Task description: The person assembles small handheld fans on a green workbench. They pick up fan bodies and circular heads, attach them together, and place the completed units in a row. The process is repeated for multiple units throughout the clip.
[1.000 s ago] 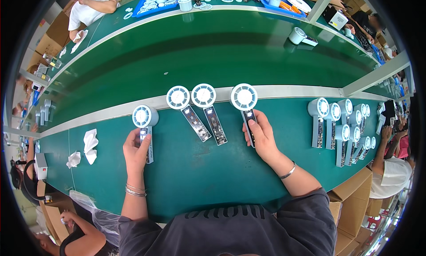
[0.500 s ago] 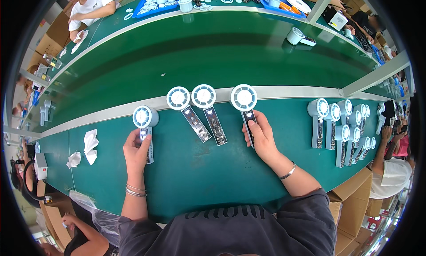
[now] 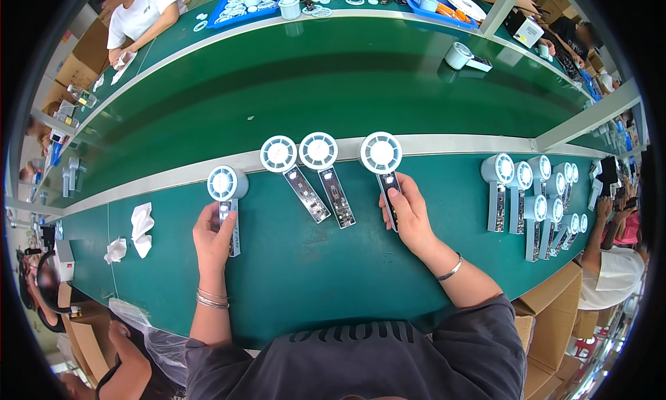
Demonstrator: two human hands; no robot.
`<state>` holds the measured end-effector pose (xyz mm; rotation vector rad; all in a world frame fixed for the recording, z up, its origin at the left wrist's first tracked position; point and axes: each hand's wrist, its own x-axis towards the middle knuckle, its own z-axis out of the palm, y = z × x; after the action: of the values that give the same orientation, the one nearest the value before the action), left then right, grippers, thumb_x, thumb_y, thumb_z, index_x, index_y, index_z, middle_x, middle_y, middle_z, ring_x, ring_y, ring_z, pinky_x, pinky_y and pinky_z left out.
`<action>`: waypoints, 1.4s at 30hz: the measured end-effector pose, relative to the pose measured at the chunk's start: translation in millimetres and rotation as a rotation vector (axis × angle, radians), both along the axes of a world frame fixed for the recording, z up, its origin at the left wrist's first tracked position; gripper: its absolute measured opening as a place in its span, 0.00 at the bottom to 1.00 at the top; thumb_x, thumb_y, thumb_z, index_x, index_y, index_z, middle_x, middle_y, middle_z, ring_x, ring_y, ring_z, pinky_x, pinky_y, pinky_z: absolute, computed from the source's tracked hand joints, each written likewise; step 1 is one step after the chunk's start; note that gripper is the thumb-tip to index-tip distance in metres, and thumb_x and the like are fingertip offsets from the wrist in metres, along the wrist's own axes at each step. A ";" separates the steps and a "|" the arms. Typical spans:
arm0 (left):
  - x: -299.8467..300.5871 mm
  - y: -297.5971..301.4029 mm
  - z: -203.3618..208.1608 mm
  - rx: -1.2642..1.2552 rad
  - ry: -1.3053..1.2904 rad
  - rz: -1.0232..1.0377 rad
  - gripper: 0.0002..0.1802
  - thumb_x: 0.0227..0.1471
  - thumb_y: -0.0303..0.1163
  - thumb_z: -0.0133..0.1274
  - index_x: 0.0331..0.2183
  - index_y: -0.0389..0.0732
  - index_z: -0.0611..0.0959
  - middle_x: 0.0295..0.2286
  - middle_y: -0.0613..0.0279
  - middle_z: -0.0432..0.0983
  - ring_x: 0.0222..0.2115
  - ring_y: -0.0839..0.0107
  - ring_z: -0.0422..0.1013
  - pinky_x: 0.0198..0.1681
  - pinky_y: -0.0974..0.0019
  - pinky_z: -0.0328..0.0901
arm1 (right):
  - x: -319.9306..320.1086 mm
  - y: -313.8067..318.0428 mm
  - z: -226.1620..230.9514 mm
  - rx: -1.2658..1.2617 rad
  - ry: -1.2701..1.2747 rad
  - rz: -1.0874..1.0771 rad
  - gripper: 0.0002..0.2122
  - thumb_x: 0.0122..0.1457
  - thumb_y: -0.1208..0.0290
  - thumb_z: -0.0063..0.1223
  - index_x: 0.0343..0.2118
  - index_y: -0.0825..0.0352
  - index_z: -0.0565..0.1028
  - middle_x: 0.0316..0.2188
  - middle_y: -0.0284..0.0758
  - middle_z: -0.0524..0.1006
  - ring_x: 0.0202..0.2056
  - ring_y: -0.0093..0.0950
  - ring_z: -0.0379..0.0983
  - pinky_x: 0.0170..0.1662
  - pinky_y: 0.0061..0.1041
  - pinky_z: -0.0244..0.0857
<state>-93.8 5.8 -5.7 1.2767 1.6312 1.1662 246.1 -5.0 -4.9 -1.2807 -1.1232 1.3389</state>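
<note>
My left hand point(image 3: 214, 235) is closed round the handle of a pale blue handheld fan point(image 3: 227, 183), whose round head points away from me. My right hand point(image 3: 408, 211) grips a second handheld fan point(image 3: 381, 153) by its handle, thumb on the exposed circuit board. Between my hands lie two more handheld fans, a left one point(image 3: 279, 154) and a right one point(image 3: 319, 151). Their handles slant toward me with bare circuit boards facing up, and their heads rest at the pale rail point(image 3: 444, 145).
Several similar fans point(image 3: 497, 169) stand in rows on the right of the green table point(image 3: 312, 282). Crumpled white tissues point(image 3: 141, 230) lie at left. Beyond the rail, a fan point(image 3: 458, 56) lies on a green belt point(image 3: 291, 88). An open cardboard box point(image 3: 555, 317) is at lower right; co-workers sit around.
My hands and the fans they hold stay practically still. On the belt, the lone fan and a small speck have shifted slightly left. Co-workers at upper left and lower left have moved.
</note>
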 end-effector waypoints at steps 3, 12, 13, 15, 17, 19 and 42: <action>0.3 -0.1 0.1 0.000 -0.005 0.000 0.16 0.47 0.29 0.57 0.38 0.30 0.76 0.24 0.67 0.73 0.23 0.84 0.65 0.27 0.79 0.60 | 0.6 0.0 -1.5 -0.005 0.032 0.001 0.16 0.62 0.66 0.37 0.49 0.69 0.60 0.26 0.30 0.68 0.21 0.15 0.62 0.20 0.14 0.59; -1.6 0.3 -2.9 -0.008 -0.007 0.002 0.16 0.47 0.29 0.57 0.38 0.30 0.76 0.24 0.67 0.73 0.23 0.84 0.64 0.26 0.80 0.60 | 0.9 0.0 -3.1 0.006 0.035 -0.002 0.16 0.62 0.66 0.38 0.49 0.70 0.60 0.26 0.31 0.68 0.20 0.15 0.62 0.20 0.14 0.59; -1.9 0.2 -3.1 -0.005 -0.007 0.002 0.17 0.47 0.29 0.57 0.38 0.30 0.76 0.24 0.67 0.73 0.23 0.84 0.64 0.26 0.80 0.60 | 0.7 0.1 -2.8 0.004 0.037 -0.001 0.16 0.62 0.67 0.38 0.49 0.70 0.60 0.26 0.31 0.68 0.20 0.15 0.62 0.20 0.14 0.59; -2.4 0.1 -3.6 -0.003 -0.004 0.003 0.17 0.47 0.29 0.57 0.38 0.30 0.76 0.24 0.67 0.72 0.23 0.84 0.64 0.26 0.80 0.60 | 0.3 0.2 -1.9 0.000 0.040 0.000 0.16 0.62 0.67 0.38 0.49 0.70 0.60 0.26 0.31 0.68 0.20 0.15 0.62 0.20 0.14 0.59; -3.1 0.1 -4.0 -0.003 0.002 0.004 0.17 0.47 0.29 0.57 0.38 0.30 0.76 0.24 0.67 0.72 0.23 0.84 0.64 0.26 0.80 0.60 | 0.0 0.1 -1.9 0.003 0.042 0.004 0.16 0.62 0.67 0.38 0.49 0.70 0.60 0.27 0.30 0.68 0.20 0.14 0.62 0.20 0.14 0.59; -3.6 0.3 -4.3 -0.006 0.018 0.006 0.16 0.47 0.29 0.57 0.38 0.30 0.76 0.24 0.67 0.73 0.23 0.83 0.64 0.26 0.79 0.60 | -0.3 -0.3 -1.2 -0.004 0.038 0.003 0.15 0.62 0.67 0.38 0.49 0.70 0.61 0.26 0.30 0.68 0.21 0.14 0.62 0.20 0.14 0.59; 0.2 5.0 -0.7 0.008 0.035 0.012 0.15 0.45 0.27 0.57 0.36 0.30 0.76 0.22 0.66 0.72 0.22 0.82 0.66 0.25 0.77 0.62 | 217.7 281.1 35.6 -0.182 -1.773 -0.380 0.22 0.51 0.70 0.47 0.51 0.60 0.63 0.53 0.33 0.64 0.56 0.31 0.59 0.51 0.41 0.60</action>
<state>-93.5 10.8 -6.4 1.3006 1.6639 1.1642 463.8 276.1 30.7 -2.7057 -1.6246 -0.3422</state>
